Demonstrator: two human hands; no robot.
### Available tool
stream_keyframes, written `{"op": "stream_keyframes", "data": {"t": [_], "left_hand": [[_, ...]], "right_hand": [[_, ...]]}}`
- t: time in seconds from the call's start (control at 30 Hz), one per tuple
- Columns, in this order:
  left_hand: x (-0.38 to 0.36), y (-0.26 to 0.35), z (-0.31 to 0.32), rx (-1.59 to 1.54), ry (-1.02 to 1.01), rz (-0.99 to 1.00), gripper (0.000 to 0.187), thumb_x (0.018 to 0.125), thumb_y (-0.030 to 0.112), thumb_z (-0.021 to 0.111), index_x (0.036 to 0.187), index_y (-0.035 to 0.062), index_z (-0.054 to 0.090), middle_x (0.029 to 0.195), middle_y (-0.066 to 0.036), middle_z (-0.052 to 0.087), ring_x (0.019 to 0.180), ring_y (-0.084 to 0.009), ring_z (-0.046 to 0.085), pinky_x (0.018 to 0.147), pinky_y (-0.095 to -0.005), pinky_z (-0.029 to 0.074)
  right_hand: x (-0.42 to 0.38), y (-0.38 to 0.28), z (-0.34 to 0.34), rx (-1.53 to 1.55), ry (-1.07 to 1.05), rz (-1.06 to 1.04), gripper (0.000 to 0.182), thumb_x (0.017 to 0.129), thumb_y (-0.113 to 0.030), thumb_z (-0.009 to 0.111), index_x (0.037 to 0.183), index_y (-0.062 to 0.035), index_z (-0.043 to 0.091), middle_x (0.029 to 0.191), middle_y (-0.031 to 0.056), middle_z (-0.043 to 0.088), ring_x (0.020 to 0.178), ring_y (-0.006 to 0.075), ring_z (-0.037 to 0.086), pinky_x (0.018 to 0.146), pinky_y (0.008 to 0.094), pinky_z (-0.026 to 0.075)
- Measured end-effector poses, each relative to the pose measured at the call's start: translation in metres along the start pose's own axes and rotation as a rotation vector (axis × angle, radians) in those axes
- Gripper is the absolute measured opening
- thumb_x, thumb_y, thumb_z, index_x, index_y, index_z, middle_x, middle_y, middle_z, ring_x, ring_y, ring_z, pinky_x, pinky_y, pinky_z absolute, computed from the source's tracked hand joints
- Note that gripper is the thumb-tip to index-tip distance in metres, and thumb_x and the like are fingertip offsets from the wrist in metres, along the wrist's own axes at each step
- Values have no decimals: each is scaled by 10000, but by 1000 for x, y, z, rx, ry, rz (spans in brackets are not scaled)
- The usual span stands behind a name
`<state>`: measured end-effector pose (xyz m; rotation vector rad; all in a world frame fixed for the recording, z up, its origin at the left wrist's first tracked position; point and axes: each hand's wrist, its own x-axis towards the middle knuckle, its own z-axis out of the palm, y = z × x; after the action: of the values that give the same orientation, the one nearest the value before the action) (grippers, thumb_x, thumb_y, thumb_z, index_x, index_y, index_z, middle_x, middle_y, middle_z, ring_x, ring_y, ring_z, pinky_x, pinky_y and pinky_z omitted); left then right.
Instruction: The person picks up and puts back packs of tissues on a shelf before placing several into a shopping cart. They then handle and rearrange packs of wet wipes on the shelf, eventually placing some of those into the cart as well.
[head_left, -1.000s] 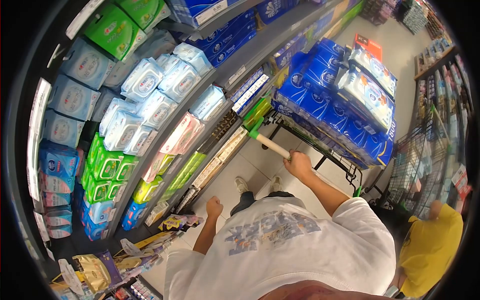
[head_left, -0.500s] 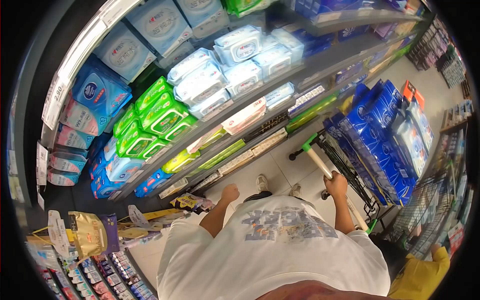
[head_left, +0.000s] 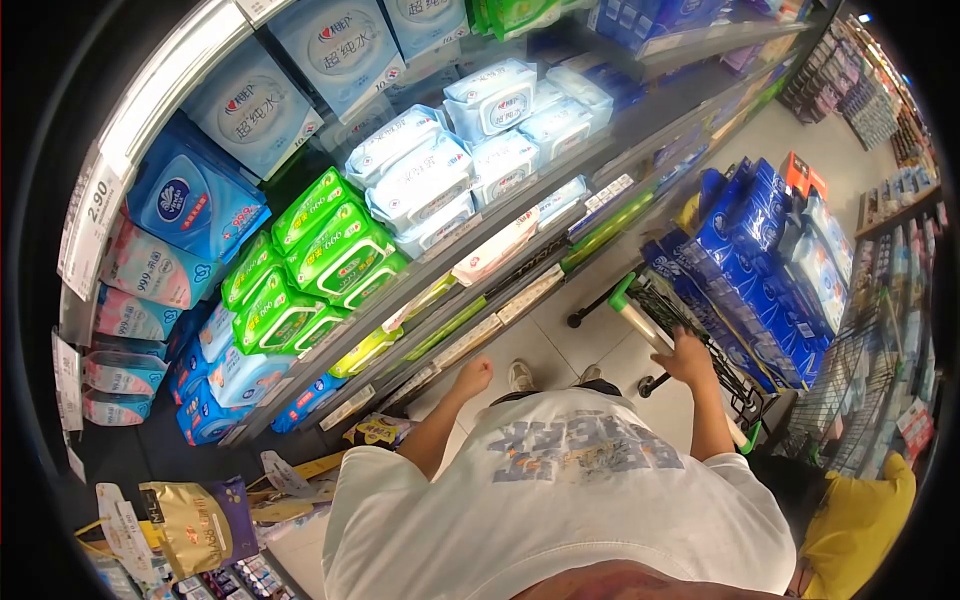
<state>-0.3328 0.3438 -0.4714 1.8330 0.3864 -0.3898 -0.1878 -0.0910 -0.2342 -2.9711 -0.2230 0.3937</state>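
Note:
My left hand [head_left: 474, 378] is closed in a fist over the floor tiles, near the lower shelves, and nothing shows in it. My right hand [head_left: 685, 358] is at the pale handle [head_left: 640, 325] of a shopping cart [head_left: 728, 372]. Its thumb and fingers are apart rather than wrapped round the bar; whether the palm touches it is hard to make out. On the shelf to my left sit green wipe packs [head_left: 338, 240], white and pale-blue wipe packs [head_left: 418, 172] and a dark-blue pack [head_left: 190, 195].
Blue shrink-wrapped packs [head_left: 752, 255] are stacked beyond the cart. A wire basket [head_left: 835, 400] stands to the right, near a person in a yellow top [head_left: 860, 525]. Gold and purple bags [head_left: 200, 525] hang at lower left. Grey floor tiles [head_left: 560, 340] run between shelf and cart.
My right hand has loosened from its grip on the cart handle, its fingers now spread. My left fist has shifted slightly right. The view has moved closer to the shelf; the yellow-clad person appears lower.

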Motion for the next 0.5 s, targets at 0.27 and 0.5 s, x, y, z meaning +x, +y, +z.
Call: {"op": "stream_keyframes", "data": {"t": [0.27,0.5], "left_hand": [[-46,353,-50,288,171,818,52,899,78,645,930,43,669,787,-76,670,688,-186,635,640,-329,503],[-16,516,-122,768,750,1168,135,822,118,696,937,48,708,914,-127,686,907,-294,660,788,-395,519]], "right_hand": [[91,-149,-168,329,422,-742,457,849,-272,729,1202,-8,607,1143,234,634,1062,423,617,906,460,508],[217,-231,-232,293,708,-983,633,800,-265,767,1321,2,526,1314,222,555,1200,403,552,995,458,482]]}}
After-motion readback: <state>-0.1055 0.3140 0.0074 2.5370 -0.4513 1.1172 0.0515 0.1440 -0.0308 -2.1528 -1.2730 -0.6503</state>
